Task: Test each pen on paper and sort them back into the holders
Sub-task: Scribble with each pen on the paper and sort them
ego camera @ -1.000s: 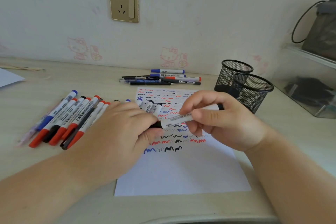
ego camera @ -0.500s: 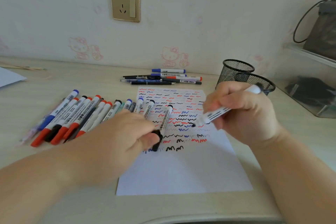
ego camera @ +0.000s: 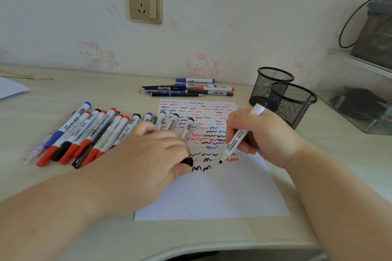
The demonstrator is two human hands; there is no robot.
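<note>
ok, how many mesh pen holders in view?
2. Both stand at the desk's right, beyond the paper's far right corner: the far holder nearer the wall, the near holder overlapping it in front. Neither shows any pens inside.

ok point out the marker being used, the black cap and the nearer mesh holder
marker (ego camera: 237,137): head view, on its white printed barrel below the right hand's fingers
black cap (ego camera: 188,161): head view, on the cap end showing at the left hand's fingertips
nearer mesh holder (ego camera: 297,106): head view, on its mesh wall
</note>
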